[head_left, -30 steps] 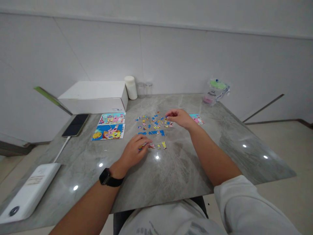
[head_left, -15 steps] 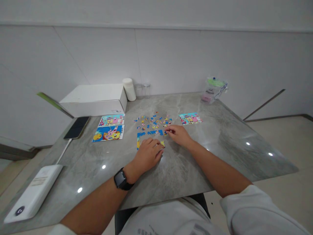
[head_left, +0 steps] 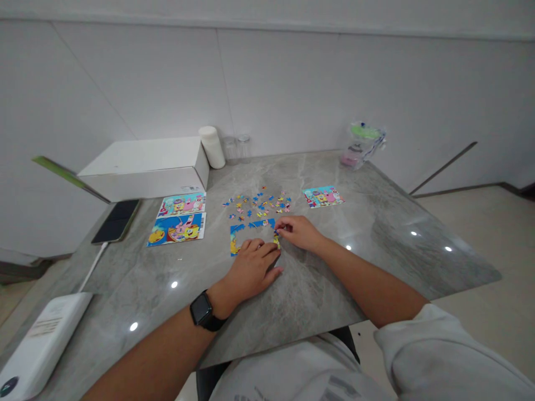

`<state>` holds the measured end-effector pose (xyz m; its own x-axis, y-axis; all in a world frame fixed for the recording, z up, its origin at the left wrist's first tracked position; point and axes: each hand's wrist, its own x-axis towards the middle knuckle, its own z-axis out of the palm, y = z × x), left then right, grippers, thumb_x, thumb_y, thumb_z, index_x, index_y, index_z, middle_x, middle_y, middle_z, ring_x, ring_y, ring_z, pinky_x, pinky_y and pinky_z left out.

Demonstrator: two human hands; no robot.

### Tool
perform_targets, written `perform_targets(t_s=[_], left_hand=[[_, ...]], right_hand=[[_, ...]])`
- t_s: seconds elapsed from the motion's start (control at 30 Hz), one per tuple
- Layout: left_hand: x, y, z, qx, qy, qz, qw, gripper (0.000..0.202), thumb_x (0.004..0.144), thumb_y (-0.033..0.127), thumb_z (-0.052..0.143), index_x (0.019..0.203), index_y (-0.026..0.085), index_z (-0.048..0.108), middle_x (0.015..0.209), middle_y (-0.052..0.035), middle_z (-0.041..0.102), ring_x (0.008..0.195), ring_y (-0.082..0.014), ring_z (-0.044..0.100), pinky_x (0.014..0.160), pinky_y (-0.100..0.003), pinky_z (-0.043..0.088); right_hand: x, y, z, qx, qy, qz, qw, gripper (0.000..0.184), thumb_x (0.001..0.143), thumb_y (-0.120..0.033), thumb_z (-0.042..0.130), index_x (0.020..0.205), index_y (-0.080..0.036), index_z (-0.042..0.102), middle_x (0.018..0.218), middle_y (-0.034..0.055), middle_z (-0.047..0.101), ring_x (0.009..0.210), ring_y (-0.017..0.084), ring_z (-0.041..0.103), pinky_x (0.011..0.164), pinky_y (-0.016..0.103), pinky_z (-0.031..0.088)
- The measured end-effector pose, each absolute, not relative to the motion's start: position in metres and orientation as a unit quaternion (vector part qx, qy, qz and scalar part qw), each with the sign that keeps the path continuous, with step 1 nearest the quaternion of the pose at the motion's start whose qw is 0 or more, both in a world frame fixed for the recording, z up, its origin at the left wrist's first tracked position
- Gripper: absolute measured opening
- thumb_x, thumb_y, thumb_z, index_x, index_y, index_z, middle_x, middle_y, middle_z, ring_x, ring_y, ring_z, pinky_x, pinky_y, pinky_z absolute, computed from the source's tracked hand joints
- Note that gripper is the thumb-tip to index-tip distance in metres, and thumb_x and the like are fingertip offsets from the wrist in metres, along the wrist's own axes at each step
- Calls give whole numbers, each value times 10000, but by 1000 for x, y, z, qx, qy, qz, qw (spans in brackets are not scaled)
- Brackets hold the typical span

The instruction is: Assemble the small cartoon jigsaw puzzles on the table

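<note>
A jigsaw border [head_left: 233, 238] of joined blue and yellow pieces lies on the grey table, with bare tabletop inside it. My left hand [head_left: 253, 270] rests flat over its lower edge, fingers spread, covering that side. At the border's right side, my right hand [head_left: 301, 231] pinches a small puzzle piece [head_left: 276, 230] between thumb and fingers. Most of that piece is hidden by the fingertips. Loose puzzle pieces [head_left: 249, 213] are scattered just beyond the border.
Two cartoon picture cards, the lower one [head_left: 178, 229] mostly blue, lie at left; another card [head_left: 323, 196] lies at right. Behind stand a white box [head_left: 142, 167], a white bottle [head_left: 212, 147] and clear glasses [head_left: 243, 147]. A phone [head_left: 117, 221] is cabled to a white power bank [head_left: 45, 340].
My right hand has shifted slightly, bringing its piece against the border's right side. My left fingers have flattened out over the lower edge. The camera view has also moved a little.
</note>
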<state>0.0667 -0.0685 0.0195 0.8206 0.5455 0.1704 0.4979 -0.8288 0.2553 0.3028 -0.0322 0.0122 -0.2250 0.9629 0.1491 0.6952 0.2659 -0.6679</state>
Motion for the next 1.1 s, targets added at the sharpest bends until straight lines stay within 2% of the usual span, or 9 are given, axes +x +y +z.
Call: perform_targets(t_s=[0.4,0.8,0.93,1.1], left_hand=[[69,-65,15,949,271,124,102,443,1038,465,595,1410,235,664,1416,-103,677,1216,-324,552,1049,-529,418],[71,-63,15,950,275,115,92,453,1044,469,582,1412,214,658,1441,-100,667,1207,-329,549,1036,-532,418],[72,-62,14,949,278,118,92,459,1045,471,580,1424,222,654,1441,-102,666,1207,-329,549,1032,-530,416],[72,-61,15,947,281,122,95,456,1043,470,580,1425,233,656,1443,-103,664,1215,-330,548,1020,-525,417]], right_hand=[[301,-30,10,-570,-747,234,251,150,885,-123,718,970,-215,801,840,-5,764,708,132,621,707,248,424],[299,-28,8,-574,-763,179,235,139,909,-153,724,997,-219,809,925,29,784,778,162,652,774,277,461],[300,-27,8,-563,-775,156,239,156,922,-146,694,1006,-208,810,984,55,782,870,185,675,855,302,498],[303,-27,3,-547,-792,129,239,338,887,-41,595,1062,-219,824,1074,69,768,1055,209,683,1037,338,500]])
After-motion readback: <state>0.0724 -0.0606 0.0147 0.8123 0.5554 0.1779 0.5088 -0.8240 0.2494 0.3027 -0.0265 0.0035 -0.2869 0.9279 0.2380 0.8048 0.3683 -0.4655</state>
